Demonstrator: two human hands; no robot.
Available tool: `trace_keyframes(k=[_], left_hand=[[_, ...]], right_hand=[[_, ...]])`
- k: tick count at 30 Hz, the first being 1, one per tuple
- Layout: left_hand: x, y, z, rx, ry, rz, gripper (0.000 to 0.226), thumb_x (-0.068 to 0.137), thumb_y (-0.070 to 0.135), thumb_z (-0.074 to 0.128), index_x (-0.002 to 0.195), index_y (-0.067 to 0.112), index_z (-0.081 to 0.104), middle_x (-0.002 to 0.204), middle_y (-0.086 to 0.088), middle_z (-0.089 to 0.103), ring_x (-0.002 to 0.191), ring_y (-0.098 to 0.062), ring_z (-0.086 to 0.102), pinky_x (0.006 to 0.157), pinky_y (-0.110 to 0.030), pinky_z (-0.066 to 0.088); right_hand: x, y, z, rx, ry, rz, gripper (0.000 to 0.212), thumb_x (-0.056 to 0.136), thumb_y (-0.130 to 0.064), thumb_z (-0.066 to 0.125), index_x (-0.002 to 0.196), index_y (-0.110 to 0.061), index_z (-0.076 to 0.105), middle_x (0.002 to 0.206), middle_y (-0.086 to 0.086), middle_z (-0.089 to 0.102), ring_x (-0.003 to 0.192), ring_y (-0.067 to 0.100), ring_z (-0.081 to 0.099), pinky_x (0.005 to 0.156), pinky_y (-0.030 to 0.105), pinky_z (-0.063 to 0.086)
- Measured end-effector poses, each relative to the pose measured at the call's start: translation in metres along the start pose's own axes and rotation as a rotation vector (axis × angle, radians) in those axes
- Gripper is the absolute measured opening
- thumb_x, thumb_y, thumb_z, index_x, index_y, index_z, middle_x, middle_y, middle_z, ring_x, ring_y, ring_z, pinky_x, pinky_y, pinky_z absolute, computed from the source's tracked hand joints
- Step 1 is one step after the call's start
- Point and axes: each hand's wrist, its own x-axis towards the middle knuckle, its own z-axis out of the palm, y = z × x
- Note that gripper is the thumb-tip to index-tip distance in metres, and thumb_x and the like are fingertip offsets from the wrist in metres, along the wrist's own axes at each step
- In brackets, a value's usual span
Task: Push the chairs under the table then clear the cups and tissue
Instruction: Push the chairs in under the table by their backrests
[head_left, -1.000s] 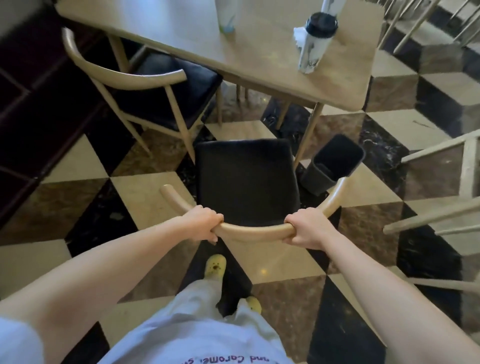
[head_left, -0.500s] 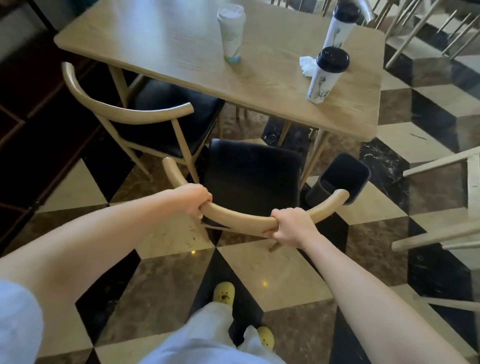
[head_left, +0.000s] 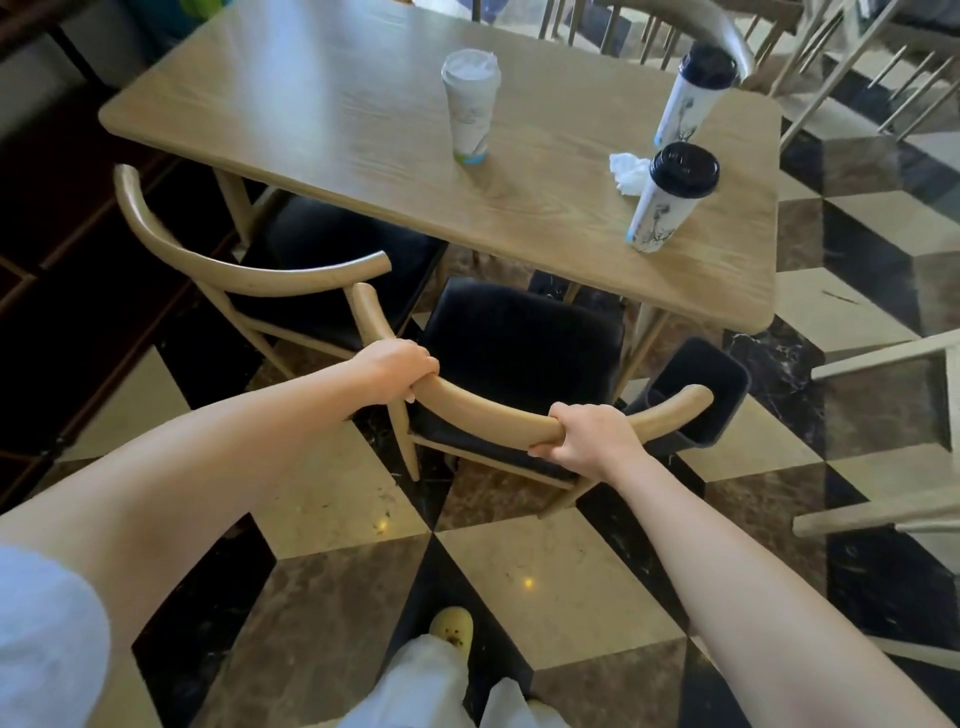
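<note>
1. While the left hand (head_left: 397, 371) and the right hand (head_left: 589, 439) each curl their fingers round the curved pale wooden back rail (head_left: 483, 410) of the black-seated wooden chair (head_left: 519, 338), only the seat's front edge sits under the near side of the rectangular light wooden table (head_left: 337, 104).
2. Push with both arms straight toward the table. The rail's right end lies farther from the table than its left, so the right hand probably needs slightly more drive to square the chair.
3. Watch the slanted wooden table leg (head_left: 641, 338) at the table's near right corner. The chair's right side passes close to it, and a black plastic bin (head_left: 696, 395) stands just beside that leg.
4. Mind the second curved-back wooden chair (head_left: 249, 275), partly tucked under the table's left half. Its rail tip is very near this rail's left tip, and they could knock.
5. Slide the chair on the polished checkered stone floor (head_left: 561, 582) rather than lifting it, and stop gently, since a bump to the table could topple the cups.
6. Upright on the table are a white-lidded paper cup (head_left: 470, 106) near its middle and two black-lidded white cups (head_left: 667, 200) toward its right end, with the crumpled white tissue (head_left: 628, 169) between them.
</note>
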Motion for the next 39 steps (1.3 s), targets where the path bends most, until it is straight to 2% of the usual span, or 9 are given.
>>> trace_keyframes(k=[8,19,32,39], left_hand=[[0.034,-0.009,-0.025,0.004,-0.009,-0.021,0.045,0.088,0.017,0.066,0.131,0.018,0.054,0.125,-0.005,0.061,0.117,-0.023,0.059,0.099,-0.039,0.05],[0.087,0.012,-0.026,0.091,-0.07,0.023,0.042,0.088,0.019,0.066,0.129,0.017,0.055,0.122,-0.004,0.063,0.116,-0.022,0.058,0.096,-0.039,0.051],[0.113,-0.019,-0.036,0.135,-0.158,-0.021,0.045,0.087,0.02,0.068,0.129,0.02,0.053,0.126,-0.003,0.059,0.121,-0.021,0.055,0.097,-0.038,0.051],[0.108,-0.017,-0.02,0.148,-0.137,-0.032,0.046,0.085,0.019,0.069,0.129,0.021,0.054,0.125,-0.001,0.061,0.122,-0.02,0.054,0.1,-0.037,0.049]], right_hand=[[0.029,0.017,-0.019,0.004,0.013,-0.029,0.033,0.085,-0.051,0.059,0.098,-0.021,0.059,0.091,-0.003,0.067,0.079,0.015,0.064,0.079,0.033,0.056],[0.051,0.067,-0.021,-0.05,0.008,-0.012,0.033,0.085,-0.051,0.059,0.098,-0.021,0.059,0.093,-0.003,0.069,0.079,0.015,0.065,0.078,0.031,0.055],[0.085,0.058,-0.016,-0.02,0.01,-0.086,0.04,0.087,-0.05,0.058,0.107,-0.016,0.053,0.097,0.002,0.067,0.084,0.019,0.065,0.078,0.031,0.054],[0.069,0.079,-0.005,0.05,-0.013,-0.061,0.035,0.087,-0.033,0.065,0.119,-0.021,0.058,0.11,0.0,0.067,0.098,0.016,0.063,0.088,0.031,0.054]])
